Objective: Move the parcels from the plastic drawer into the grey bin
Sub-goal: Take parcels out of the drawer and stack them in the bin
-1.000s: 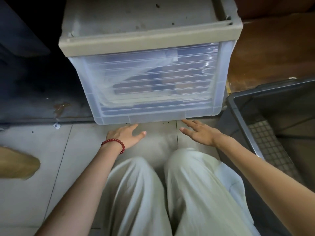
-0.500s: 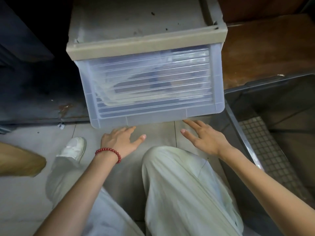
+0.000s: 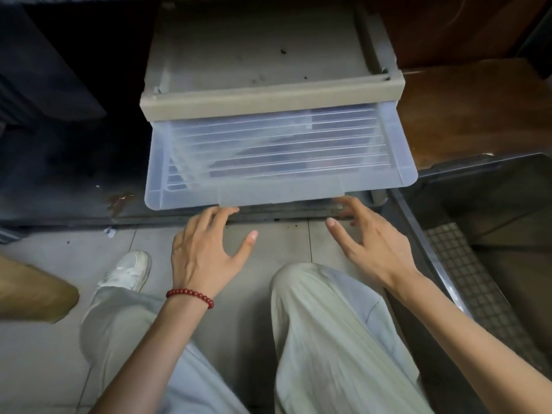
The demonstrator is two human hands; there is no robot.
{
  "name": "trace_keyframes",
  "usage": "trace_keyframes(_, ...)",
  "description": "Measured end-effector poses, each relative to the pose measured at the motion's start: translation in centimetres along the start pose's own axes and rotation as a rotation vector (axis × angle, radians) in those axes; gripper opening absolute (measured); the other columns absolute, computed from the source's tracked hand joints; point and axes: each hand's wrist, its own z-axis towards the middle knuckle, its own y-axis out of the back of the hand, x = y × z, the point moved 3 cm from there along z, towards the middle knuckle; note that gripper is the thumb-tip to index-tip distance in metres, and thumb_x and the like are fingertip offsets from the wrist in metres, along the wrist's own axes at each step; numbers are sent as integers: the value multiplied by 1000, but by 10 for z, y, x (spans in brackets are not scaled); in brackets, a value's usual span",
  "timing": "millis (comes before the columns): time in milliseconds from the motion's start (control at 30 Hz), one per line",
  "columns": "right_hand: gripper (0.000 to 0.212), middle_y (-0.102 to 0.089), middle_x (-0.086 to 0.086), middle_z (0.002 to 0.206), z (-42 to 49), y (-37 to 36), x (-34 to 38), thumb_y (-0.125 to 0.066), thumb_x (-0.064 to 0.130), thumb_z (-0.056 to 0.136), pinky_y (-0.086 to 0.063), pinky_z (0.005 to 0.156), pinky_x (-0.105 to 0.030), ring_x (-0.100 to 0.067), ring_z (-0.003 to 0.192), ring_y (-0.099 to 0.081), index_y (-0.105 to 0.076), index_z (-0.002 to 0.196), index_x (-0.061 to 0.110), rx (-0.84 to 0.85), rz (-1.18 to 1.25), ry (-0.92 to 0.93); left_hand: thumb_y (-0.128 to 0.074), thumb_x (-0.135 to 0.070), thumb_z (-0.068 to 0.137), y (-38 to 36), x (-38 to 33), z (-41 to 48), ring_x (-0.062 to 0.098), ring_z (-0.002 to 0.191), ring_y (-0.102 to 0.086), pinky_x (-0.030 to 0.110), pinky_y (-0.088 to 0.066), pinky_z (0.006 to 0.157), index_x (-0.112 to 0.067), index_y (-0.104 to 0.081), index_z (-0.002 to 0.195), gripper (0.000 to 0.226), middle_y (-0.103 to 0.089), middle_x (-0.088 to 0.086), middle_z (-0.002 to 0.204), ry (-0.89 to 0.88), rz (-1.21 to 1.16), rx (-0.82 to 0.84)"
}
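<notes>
Now both hands have advanced from the floor tiles to the drawer's lower lip. The left hand (image 3: 206,252) has its fingers spread, tips touching the lip. The right hand (image 3: 370,243), also spread, reaches under it, and a grip cannot be confirmed. Pulling the plastic drawer (image 3: 277,186) open is judged the step in hand. The parcels (image 3: 268,150) lie inside, dim behind the ribbed front, and the grey bin (image 3: 466,273) stands just beside. No writing is legible, as the floor tag (image 3: 109,231) is too small.

Parcels (image 3: 268,152) lie in the drawer (image 3: 277,189). The bin (image 3: 425,245) sits just right of the drawer. Before the drawer's front edge lie the left hand (image 3: 206,249) and right hand (image 3: 373,243), with a shoe (image 3: 128,268) farther left.
</notes>
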Motion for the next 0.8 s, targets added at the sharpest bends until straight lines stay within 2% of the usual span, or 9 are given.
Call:
trace_keyframes(133,48,-63,19,111,24,6,15,-27,72,90,-56,69,-36,-12,96,-65,-34,129,46,-8,-30,-21,-35,-71,80,10,2,32,23,109,-52,40,-44,86,-33,-56,117,57,-57,-9,116,21,-4,-13)
trace_keyframes(233,48,-64,18,94,48,10,24,-30,66,93,-54,71,-36,-21,91,-65,-33,131,39,24,-39,-62,-40,-70,82,11,5,55,26,111,-52,41,-44,88,-34,-53,120,54,-58,-6,121,36,26,31)
trace_keyframes(367,53,-69,10,105,87,17,26,-33,64,94,-43,68,-33,-27,96,-63,-34,135,31,23,-77,-103,-46,-65,86,10,-1,92,26,114,-52,41,-43,88,-32,-50,125,51,-57,-3,123,7,46,68)
trace_keyframes(467,51,-70,8,100,112,20,25,-34,65,93,-36,67,-33,-31,98,-62,-36,132,31,3,-125,-123,-46,-63,86,10,-4,117,26,112,-52,41,-41,85,-30,-49,123,49,-57,-2,120,39,32,91)
trace_keyframes(667,48,-69,-4,87,154,22,30,-36,64,93,-35,54,-27,-27,73,-58,-39,123,26,-20,-160,-119,-45,-64,87,10,-6,155,24,105,-55,38,-43,80,-30,-46,118,46,-59,-3,112,73,62,101)
trace_keyframes(800,51,-67,-6,86,165,22,31,-37,64,92,-41,62,-32,-28,75,-58,-38,124,25,-6,-189,-130,-45,-65,86,11,-5,166,25,102,-56,38,-44,79,-29,-43,123,52,-60,-1,112,76,137,141)
